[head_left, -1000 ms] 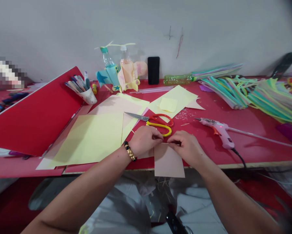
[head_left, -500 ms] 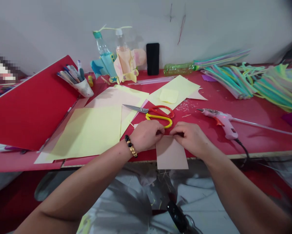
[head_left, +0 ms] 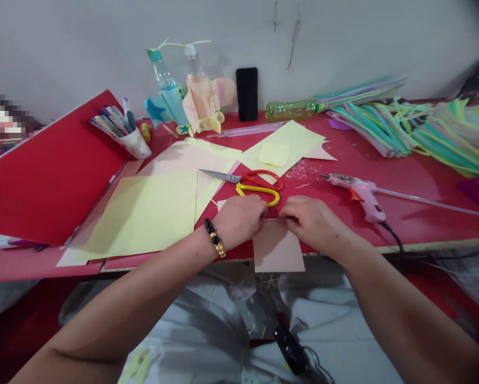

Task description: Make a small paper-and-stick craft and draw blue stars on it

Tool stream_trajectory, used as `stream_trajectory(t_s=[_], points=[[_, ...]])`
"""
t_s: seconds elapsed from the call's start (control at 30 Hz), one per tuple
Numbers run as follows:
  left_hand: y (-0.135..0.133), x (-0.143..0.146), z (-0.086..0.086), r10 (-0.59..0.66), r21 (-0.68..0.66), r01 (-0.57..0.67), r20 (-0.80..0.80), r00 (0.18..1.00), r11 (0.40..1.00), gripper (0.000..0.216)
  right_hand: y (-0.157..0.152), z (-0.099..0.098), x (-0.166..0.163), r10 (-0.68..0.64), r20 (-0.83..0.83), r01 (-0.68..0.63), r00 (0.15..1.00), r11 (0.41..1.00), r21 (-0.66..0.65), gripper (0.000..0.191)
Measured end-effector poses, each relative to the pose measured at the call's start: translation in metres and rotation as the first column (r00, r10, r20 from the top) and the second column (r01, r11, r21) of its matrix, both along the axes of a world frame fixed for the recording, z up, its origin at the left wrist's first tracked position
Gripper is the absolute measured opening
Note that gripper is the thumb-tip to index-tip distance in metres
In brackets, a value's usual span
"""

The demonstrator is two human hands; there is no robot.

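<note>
Pink paper (head_left: 278, 248) is being pinched narrowly by left grip (head_left: 239, 220) and right grip (head_left: 310, 221), overhanging the worktop (head_left: 423, 205); any slackening is risking a drop.

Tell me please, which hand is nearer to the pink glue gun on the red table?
Right hand: it is to the left of the pink glue gun, lower in view, not touching it. The left hand is farther, beyond the right hand.

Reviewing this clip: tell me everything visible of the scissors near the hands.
The scissors lie flat, their closed steel blades pointing left, the tip resting on a pale pink paper sheet. Two plastic loop handles, one red, one yellow, curve rightward over a red surface. The left hand sits just below the yellow loop; whether they touch cannot be told.
</note>
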State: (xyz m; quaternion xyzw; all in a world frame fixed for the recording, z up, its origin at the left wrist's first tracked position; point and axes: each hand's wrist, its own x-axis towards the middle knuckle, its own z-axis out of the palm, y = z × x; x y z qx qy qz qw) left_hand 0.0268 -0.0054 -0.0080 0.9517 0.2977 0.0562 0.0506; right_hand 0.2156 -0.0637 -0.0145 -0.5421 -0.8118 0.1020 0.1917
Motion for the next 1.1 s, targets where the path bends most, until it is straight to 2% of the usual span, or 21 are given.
stream_trajectory(t_s=[0.13,0.4,0.57,0.73,0.93,1.1], points=[[-0.004,-0.001,-0.002,-0.037,0.079,0.038,-0.015,0.999,0.996,0.006,-0.002,-0.002,0.001,0.083,0.057,-0.086,0.995,0.995,0.051,0.021],[-0.01,-0.004,-0.002,-0.095,0.172,0.097,-0.016,0.995,0.98,0.013,-0.003,-0.01,0.008,0.168,0.127,-0.181,0.977,0.979,0.094,0.02],[-0.015,-0.006,0.001,-0.087,0.167,0.093,-0.042,0.995,0.982,0.012,-0.004,-0.013,0.014,0.217,0.205,-0.241,0.954,0.965,0.103,0.021],[-0.016,-0.01,-0.001,-0.076,0.114,0.08,-0.039,0.996,0.99,0.015,-0.011,-0.008,0.016,0.246,0.322,-0.289,0.914,0.953,0.093,0.019],[-0.016,-0.014,0.0,-0.062,0.028,0.062,-0.021,0.998,0.998,0.021,-0.026,-0.007,0.007,0.162,0.395,-0.223,0.904,0.968,0.113,0.016],[-0.019,-0.01,0.006,-0.004,0.032,0.004,0.004,1.0,0.999,0.014,-0.025,-0.003,-0.004,0.052,0.284,-0.079,0.958,0.993,0.083,0.013]])
